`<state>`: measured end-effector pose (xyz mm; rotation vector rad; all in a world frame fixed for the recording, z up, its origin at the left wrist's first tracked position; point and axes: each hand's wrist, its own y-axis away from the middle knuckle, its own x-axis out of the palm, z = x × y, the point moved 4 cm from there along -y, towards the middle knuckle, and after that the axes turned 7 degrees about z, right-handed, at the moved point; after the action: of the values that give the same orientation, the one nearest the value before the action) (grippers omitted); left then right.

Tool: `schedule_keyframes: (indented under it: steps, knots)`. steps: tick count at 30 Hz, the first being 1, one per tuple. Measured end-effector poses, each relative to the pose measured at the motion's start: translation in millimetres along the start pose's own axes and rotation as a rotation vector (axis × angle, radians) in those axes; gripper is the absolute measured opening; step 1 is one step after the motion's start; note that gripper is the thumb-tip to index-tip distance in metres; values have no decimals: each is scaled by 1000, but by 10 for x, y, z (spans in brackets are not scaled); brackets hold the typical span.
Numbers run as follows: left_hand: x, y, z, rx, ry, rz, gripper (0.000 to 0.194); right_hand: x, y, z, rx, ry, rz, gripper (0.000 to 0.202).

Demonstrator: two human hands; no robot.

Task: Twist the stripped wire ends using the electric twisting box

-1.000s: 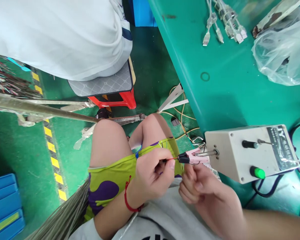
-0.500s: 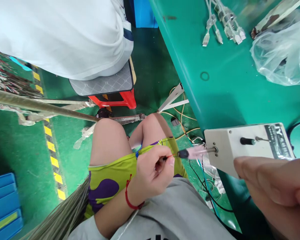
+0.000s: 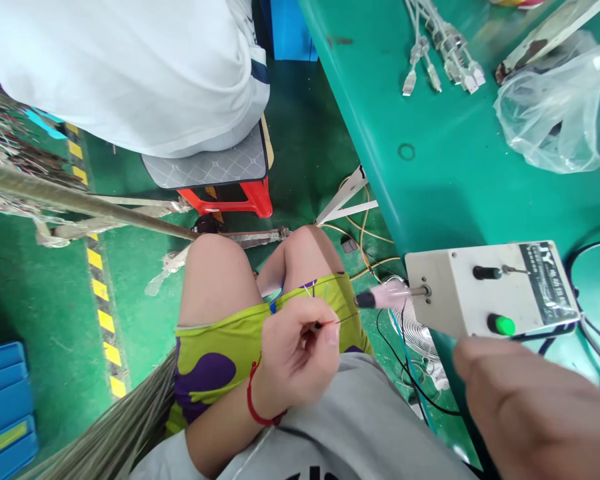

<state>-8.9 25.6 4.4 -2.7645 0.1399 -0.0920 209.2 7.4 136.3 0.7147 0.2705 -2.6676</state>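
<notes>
My left hand (image 3: 303, 350), with a red cord on its wrist, is closed above my lap. Its thumb and forefinger pinch a thin wire (image 3: 348, 319), whose red and dark strands point toward the machine's spindle. A small white box-shaped machine (image 3: 443, 287) sits at the table edge, with a black knob (image 3: 487, 273) and a green button (image 3: 504, 325). From its side sticks a rod with a pinkish sleeve and black tip (image 3: 365, 300), apart from my left fingers. My right hand (image 3: 525, 400) is smeared by motion below the machine; its fingertips cannot be made out.
White USB cables (image 3: 455, 57) and a clear plastic bag (image 3: 550, 107) lie on the green table (image 3: 360, 87). A person in white (image 3: 145, 73) sits ahead on a red stool (image 3: 257, 197). Grey cables (image 3: 125, 417) hang by my left side. Blue bins (image 3: 3, 400) stand at left.
My right hand has drawn back from the machine, uncovering the green button. My left hand has shifted slightly left with the wire, away from the black tip.
</notes>
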Motion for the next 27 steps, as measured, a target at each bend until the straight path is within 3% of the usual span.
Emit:
schedule_keyframes:
  steps: [2,4,7,12,20,27]
  knots:
    - [-2,19,-71,42,33,-29,6,256,-27,22,-118,-19,94,39]
    - [13,21,-136,71,48,-32,6,459,-109,-45,-101,-124,60,28]
    - [49,12,-214,106,12,-4,7,655,-239,-203,37,-209,54,14]
    - [72,27,-256,136,-95,1,8,666,-241,-333,184,-362,9,19]
    - [102,51,-224,160,-138,17,8,645,-244,-390,255,-597,-32,8]
    - [88,19,-282,161,-222,35,9,658,-289,-394,285,-734,4,7]
